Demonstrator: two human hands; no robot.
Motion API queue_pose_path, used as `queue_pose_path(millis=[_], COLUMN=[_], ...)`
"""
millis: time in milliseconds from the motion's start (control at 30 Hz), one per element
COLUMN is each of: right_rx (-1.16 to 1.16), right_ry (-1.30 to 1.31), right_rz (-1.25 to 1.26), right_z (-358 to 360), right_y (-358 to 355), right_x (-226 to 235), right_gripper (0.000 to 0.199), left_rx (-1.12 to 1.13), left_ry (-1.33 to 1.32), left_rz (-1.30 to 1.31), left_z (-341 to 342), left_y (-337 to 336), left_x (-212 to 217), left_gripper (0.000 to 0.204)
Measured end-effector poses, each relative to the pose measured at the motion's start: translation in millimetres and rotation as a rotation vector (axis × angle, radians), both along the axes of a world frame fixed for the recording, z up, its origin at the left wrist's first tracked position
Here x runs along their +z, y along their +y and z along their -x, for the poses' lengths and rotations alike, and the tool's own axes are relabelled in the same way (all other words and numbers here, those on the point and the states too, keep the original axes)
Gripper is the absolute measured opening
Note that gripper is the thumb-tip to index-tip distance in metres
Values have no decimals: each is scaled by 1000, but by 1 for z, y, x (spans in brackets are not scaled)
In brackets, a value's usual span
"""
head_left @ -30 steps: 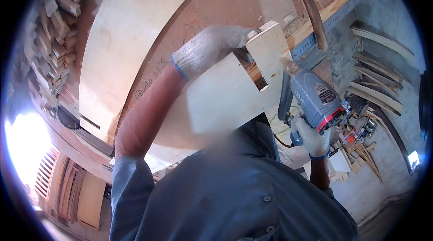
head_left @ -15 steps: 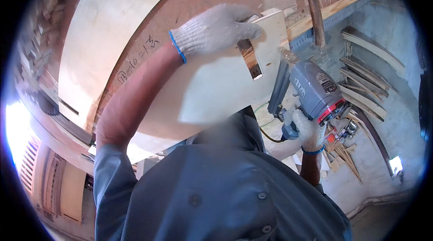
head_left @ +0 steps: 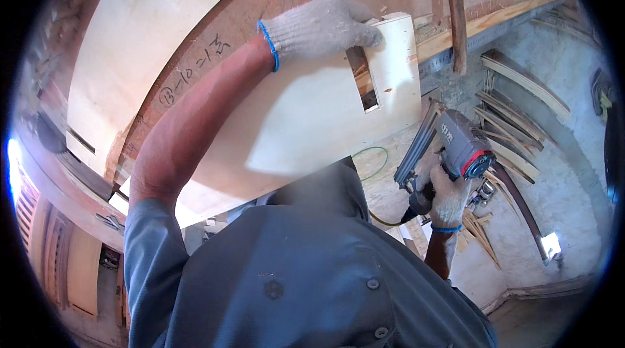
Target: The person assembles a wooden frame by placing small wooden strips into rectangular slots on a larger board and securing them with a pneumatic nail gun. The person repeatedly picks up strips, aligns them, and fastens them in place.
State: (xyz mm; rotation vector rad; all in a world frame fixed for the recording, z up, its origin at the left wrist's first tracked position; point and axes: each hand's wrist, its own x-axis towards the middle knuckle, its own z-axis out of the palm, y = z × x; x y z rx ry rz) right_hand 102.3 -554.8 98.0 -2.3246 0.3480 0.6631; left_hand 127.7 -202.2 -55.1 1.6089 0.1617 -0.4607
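Where scrap strips lie, nail gun.

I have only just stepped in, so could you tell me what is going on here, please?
A person in knit work gloves is handling woodwork. The left hand grips the top edge of a pale plywood panel with a narrow slot near its end, holding it against a large curved wooden form. The right hand holds a grey nail gun just beside the panel, apart from it.

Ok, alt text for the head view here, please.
A person's gloved left hand grips the top of a pale plywood panel with a narrow slot, while the gloved right hand holds a grey nail gun beside it. Curved wooden strips lie on the dusty floor beyond.
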Motion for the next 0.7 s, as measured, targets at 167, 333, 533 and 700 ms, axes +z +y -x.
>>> queue_pose_path(millis=[167,333,533,700], right_rx=[-114,-84,-173,-196], right_ry=[218,170,232,310], right_rz=[28,12,25,22], right_z=[-4,-1,8,13], right_y=[24,22,18,3], right_x=[23,21,17,11], right_gripper=[17,18,20,27], left_rx=[0,-3,-39,-40], left_ry=[-125,-82,-71,-117], left_rz=[-3,-22,-50,-64], left_z=[-1,-1,-2,-3], left_y=[-4,-5,-3,-2], left_x=[-9,-7,-4,-8], left_gripper=[49,50,45,41])
